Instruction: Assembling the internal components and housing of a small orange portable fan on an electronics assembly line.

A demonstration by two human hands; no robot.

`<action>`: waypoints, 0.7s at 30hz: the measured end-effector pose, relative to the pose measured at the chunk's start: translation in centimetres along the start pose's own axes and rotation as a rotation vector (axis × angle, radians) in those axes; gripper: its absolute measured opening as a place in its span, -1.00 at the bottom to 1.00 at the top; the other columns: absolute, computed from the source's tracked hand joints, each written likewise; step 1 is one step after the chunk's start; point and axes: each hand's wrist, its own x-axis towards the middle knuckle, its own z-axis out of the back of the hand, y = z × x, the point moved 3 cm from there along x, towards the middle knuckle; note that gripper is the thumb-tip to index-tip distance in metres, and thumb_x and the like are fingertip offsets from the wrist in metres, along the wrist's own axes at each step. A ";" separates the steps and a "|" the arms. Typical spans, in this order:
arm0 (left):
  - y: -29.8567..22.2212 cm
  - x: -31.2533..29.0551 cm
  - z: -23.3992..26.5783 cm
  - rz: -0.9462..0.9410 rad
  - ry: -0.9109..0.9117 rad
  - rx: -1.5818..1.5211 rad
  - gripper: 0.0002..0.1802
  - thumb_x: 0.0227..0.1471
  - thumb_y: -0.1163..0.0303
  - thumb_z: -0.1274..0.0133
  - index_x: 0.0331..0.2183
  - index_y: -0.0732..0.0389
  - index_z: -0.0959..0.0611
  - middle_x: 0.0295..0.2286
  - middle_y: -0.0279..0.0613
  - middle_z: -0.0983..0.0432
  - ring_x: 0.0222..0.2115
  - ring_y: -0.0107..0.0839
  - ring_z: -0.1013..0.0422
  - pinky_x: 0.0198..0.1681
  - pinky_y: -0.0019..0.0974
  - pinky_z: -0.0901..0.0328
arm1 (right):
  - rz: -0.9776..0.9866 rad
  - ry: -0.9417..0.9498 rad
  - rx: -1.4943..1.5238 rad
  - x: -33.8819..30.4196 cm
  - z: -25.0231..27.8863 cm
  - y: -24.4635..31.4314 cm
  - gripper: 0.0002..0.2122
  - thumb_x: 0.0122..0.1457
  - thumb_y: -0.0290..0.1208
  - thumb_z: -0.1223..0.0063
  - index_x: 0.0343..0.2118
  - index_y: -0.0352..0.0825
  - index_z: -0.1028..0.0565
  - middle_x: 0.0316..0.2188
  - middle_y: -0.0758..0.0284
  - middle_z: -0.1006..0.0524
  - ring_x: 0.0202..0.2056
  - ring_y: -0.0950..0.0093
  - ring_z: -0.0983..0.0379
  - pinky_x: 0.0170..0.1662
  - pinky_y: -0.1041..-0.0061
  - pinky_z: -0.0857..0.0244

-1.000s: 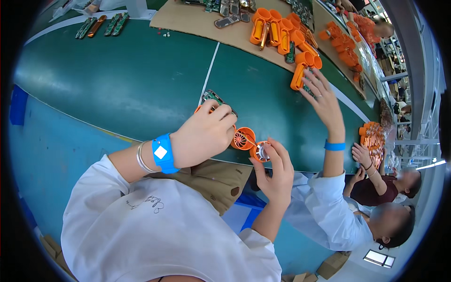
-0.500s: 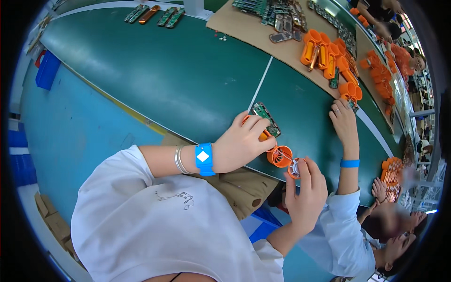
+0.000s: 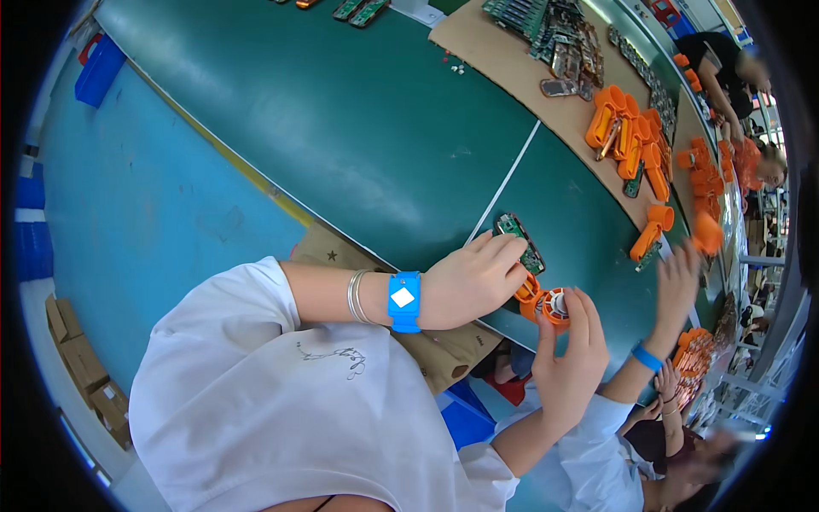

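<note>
My left hand (image 3: pixel 478 282), with a blue band on its wrist, is closed around an orange plastic housing (image 3: pixel 530 288) and mostly hides it. The housing's round cup end points toward my right hand (image 3: pixel 573 354). Between that hand's thumb and fingers is a round white part (image 3: pixel 556 305) with spokes, set at the mouth of the orange cup. I cannot tell whether it is fully seated. A green circuit board (image 3: pixel 522 242) lies on the table just beyond my left fingers.
Orange housings (image 3: pixel 627 128) and circuit boards (image 3: pixel 533 26) rest on a cardboard sheet (image 3: pixel 488 53) at the far right of the green table (image 3: pixel 341 128). A co-worker's blurred hand (image 3: pixel 678 286) is to my right. More boards (image 3: pixel 367 12) lie at the table's far edge.
My right hand has brought the round white part from beside the cup, where wires showed between them, up to its mouth. The co-worker's hand has lifted from the orange housing. My view has shifted.
</note>
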 end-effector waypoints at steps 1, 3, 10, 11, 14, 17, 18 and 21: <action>-0.2 0.1 -0.1 -0.019 0.002 0.000 -0.77 -0.19 0.53 -0.06 -0.39 0.41 -0.49 -0.18 0.18 -0.34 -0.14 0.01 -0.35 -0.05 -0.09 -0.30 | -0.050 -0.027 0.056 -0.4 0.0 -0.2 -0.65 -0.03 -0.49 -0.20 -0.13 -0.39 -0.45 -0.15 0.10 -0.48 -0.24 0.17 -0.50 -0.26 0.37 -0.41; -0.6 0.3 -0.4 -0.054 -0.018 0.049 -0.81 -0.21 0.51 -0.06 -0.44 0.39 -0.49 -0.21 0.15 -0.35 -0.14 -0.03 -0.35 -0.09 -0.11 -0.29 | -0.096 -0.045 0.106 -1.1 -0.5 -0.4 -0.64 -0.04 -0.53 -0.20 -0.13 -0.41 -0.45 -0.14 0.08 -0.48 -0.22 0.15 -0.50 -0.23 0.36 -0.41; -0.9 0.6 -1.0 -0.066 0.021 0.077 -0.84 -0.18 0.45 -0.05 -0.45 0.31 -0.53 -0.35 -0.04 -0.40 -0.19 -0.16 -0.39 -0.15 -0.21 -0.30 | -0.197 -0.285 0.162 -3.0 -2.8 -1.1 -0.64 -0.02 -0.63 -0.15 -0.09 -0.47 -0.44 -0.09 0.01 -0.47 -0.13 0.13 -0.49 -0.12 0.37 -0.39; -0.8 0.6 -1.1 -0.059 0.026 0.092 -0.85 -0.17 0.45 -0.06 -0.45 0.29 -0.54 -0.39 -0.10 -0.41 -0.20 -0.18 -0.40 -0.16 -0.23 -0.30 | -0.213 -0.329 0.173 -3.2 -3.1 -1.1 -0.64 -0.01 -0.63 -0.14 -0.09 -0.48 -0.44 -0.08 -0.01 -0.46 -0.12 0.14 -0.48 -0.12 0.37 -0.39; -0.6 0.6 -1.2 -0.048 0.026 0.069 -0.85 -0.18 0.44 -0.06 -0.46 0.29 -0.54 -0.40 -0.11 -0.41 -0.22 -0.18 -0.40 -0.16 -0.23 -0.30 | -0.205 -0.397 0.185 -3.4 -3.8 -1.0 -0.67 0.02 -0.65 -0.12 -0.09 -0.51 -0.43 -0.10 -0.07 -0.46 -0.11 0.12 -0.47 -0.13 0.36 -0.40; -0.6 0.7 -1.3 -0.042 0.027 0.068 -0.85 -0.19 0.43 -0.07 -0.47 0.28 -0.54 -0.42 -0.12 -0.41 -0.23 -0.19 -0.40 -0.18 -0.24 -0.30 | -0.167 -0.482 0.193 -4.1 -4.8 -1.1 -0.68 0.07 -0.65 -0.08 -0.08 -0.54 -0.40 -0.10 -0.15 -0.42 -0.09 0.08 -0.45 -0.13 0.34 -0.41; -0.6 0.7 -1.1 -0.041 0.027 0.063 -0.85 -0.19 0.43 -0.07 -0.47 0.28 -0.54 -0.42 -0.12 -0.41 -0.23 -0.19 -0.40 -0.18 -0.24 -0.30 | -0.168 -0.478 0.190 -4.3 -5.2 -1.2 -0.68 0.07 -0.65 -0.08 -0.08 -0.54 -0.40 -0.10 -0.15 -0.42 -0.09 0.08 -0.45 -0.13 0.34 -0.41; -0.5 0.7 -1.2 -0.022 0.082 0.049 -0.84 -0.21 0.43 -0.07 -0.47 0.28 -0.54 -0.43 -0.13 -0.40 -0.23 -0.20 -0.39 -0.19 -0.25 -0.31 | -0.132 -0.549 0.264 -5.1 -6.3 -1.6 -0.67 0.12 -0.67 -0.01 -0.02 -0.52 -0.35 -0.07 -0.22 -0.37 -0.07 0.02 -0.42 -0.12 0.28 -0.41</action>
